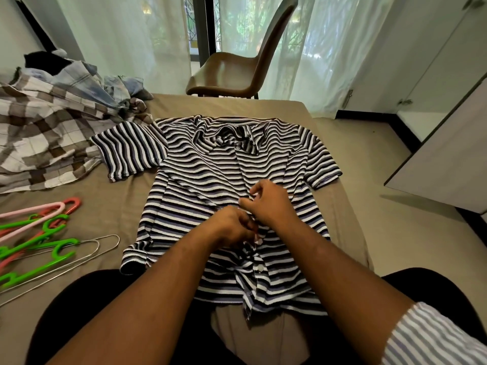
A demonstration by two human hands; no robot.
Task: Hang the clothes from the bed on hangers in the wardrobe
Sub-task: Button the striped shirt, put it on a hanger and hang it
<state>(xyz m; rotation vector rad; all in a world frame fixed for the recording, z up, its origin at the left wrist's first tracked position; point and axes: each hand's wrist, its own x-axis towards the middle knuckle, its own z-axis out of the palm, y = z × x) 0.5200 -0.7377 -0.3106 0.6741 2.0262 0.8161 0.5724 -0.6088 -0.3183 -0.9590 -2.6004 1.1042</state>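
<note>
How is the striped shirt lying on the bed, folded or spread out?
Spread out: the striped shirt lies flat, front up, sleeves out to both sides, collar towards the chair.

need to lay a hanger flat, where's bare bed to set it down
Bare sheet lies between the striped shirt and the hangers, and in a strip right of the shirt to the bed edge. Crowded: the clothes pile far left; left hand and right hand mid-shirt.
</note>
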